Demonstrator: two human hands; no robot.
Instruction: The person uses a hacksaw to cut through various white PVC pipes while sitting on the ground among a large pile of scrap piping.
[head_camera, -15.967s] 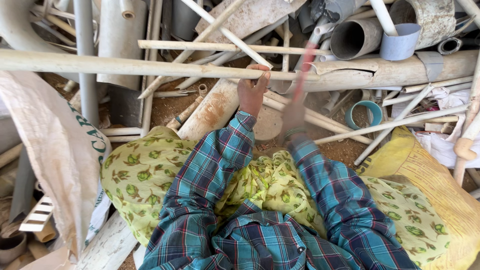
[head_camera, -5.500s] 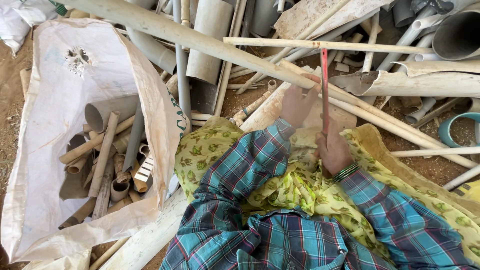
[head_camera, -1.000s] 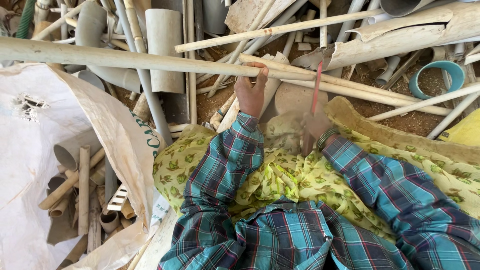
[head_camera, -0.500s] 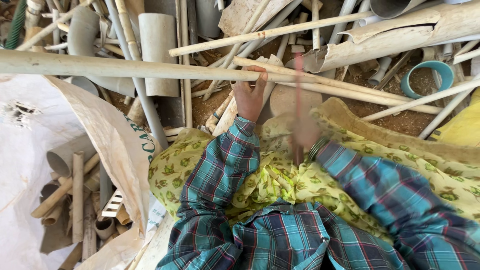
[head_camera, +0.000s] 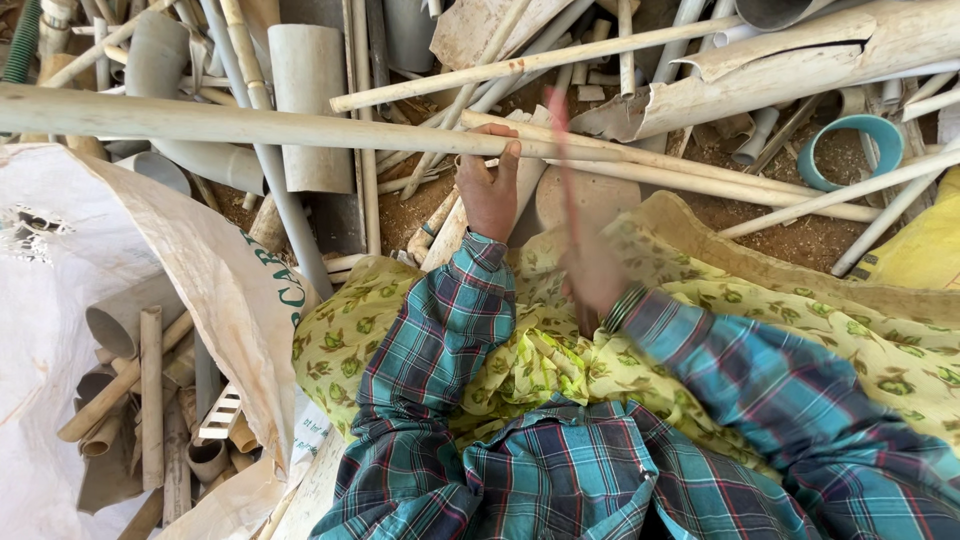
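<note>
On the left, an open white woven sack (head_camera: 120, 300) holds short cut pipe offcuts (head_camera: 150, 400). The long cream plastic pipe (head_camera: 250, 125) runs across the heap, and the left hand (head_camera: 490, 190) is clamped on it from below, fingers hooked over the top. Just right, the right hand (head_camera: 595, 280), blurred, grips a thin red saw blade (head_camera: 562, 150) standing against that pipe. Far right, a teal plastic ring (head_camera: 855, 150) lies on dirt.

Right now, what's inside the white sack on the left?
The white sack lies open and holds cut pipe pieces, thin tubes and wider grey stubs, plus a slotted white strip. Whatever is deeper in is covered by the sack's folded cloth and the top pieces.
</note>
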